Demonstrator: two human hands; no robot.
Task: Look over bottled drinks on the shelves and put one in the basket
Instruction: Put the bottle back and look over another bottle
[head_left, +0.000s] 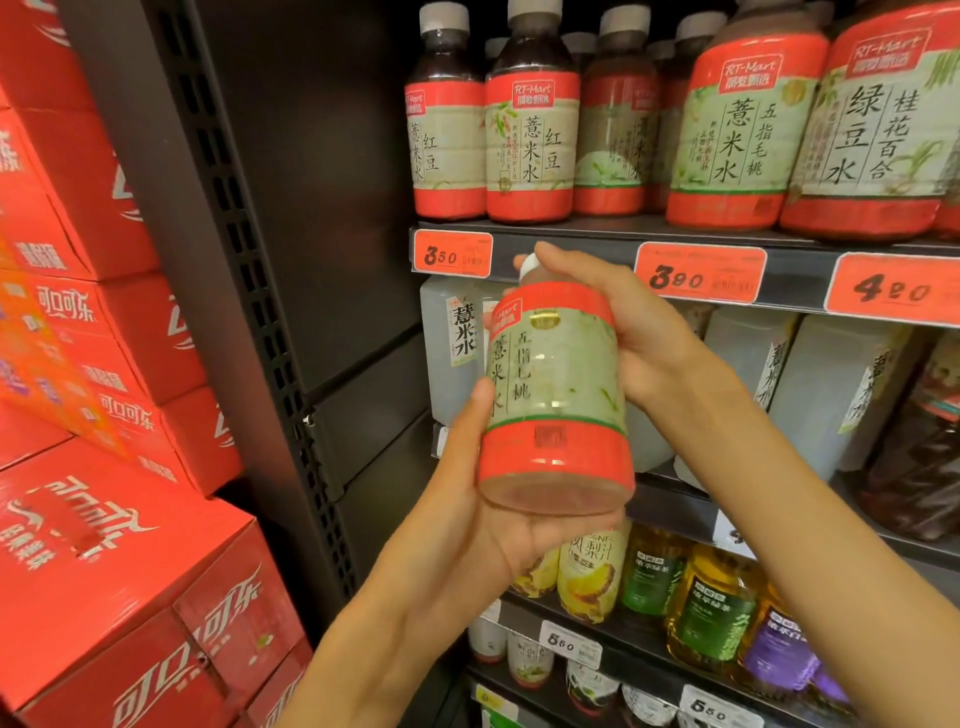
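Note:
I hold one bottled drink (556, 395) in front of the shelves, tilted slightly, its red and pale green label facing me and its white cap at the top. My left hand (467, 499) cups its base from below, thumb up along the left side. My right hand (608, 317) grips the upper part from the right, fingers curled near the cap. The top shelf (571, 234) carries a row of similar red-labelled bottles (532, 140). No basket shows in this view.
Stacked red cola cartons (104, 364) fill the left side beside a dark perforated shelf upright (249, 291). Orange price tags (698, 275) line the shelf edge. Clear bottles (452, 343) stand on the middle shelf. Green and yellow bottles (711, 608) stand lower down.

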